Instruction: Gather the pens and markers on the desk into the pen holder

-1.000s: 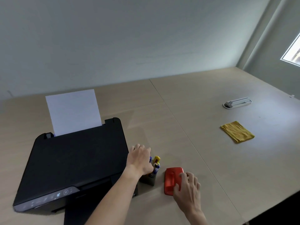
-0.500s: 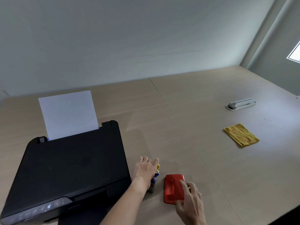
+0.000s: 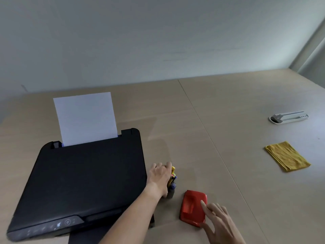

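Note:
A dark pen holder (image 3: 171,193) stands on the desk just right of the printer, mostly hidden behind my left hand. Yellow and blue pens and markers (image 3: 173,176) stick up out of it. My left hand (image 3: 161,176) rests against the holder and the pens, fingers curled over their tops; whether it grips them is hidden. My right hand (image 3: 220,221) lies flat with fingers apart at the near edge, its fingertips touching a red hole punch (image 3: 192,206).
A black printer (image 3: 84,180) with a white sheet (image 3: 85,118) standing in its feeder fills the left of the desk. A folded yellow cloth (image 3: 287,155) and a white stapler-like tool (image 3: 288,116) lie far right. The wall runs behind.
My left hand has shifted slightly right and lower against the pens in the holder. My right hand has slid toward the lower right of the red punch. The camera has moved a little.

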